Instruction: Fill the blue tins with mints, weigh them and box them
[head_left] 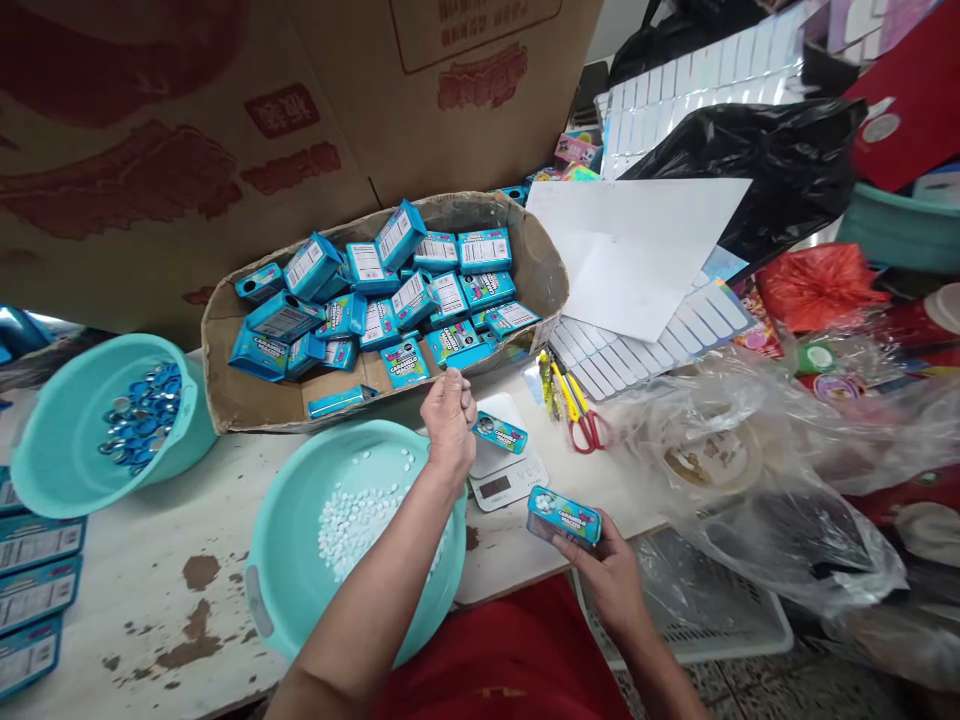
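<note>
My right hand (611,580) grips a small blue candy box (564,515) over the table's front edge. White candies show at the round opening in its top. My left hand (450,425) is closed in a fist beside the white kitchen scale (510,480); what its fingers hold, if anything, is hidden. A second blue candy box (500,432) rests on the scale, just right of that hand. Under my left forearm stands a turquoise basin (289,500) with many small white candies (352,525) on its bottom.
A cut-down cardboard box (225,390) full of blue boxes lies behind the basin. At left is another turquoise basin (56,430) with shiny blue-and-silver pieces. Red-handled scissors (586,432), white paper (637,250) and clear plastic bags (787,520) lie to the right. Blue boxes (37,590) line the left edge.
</note>
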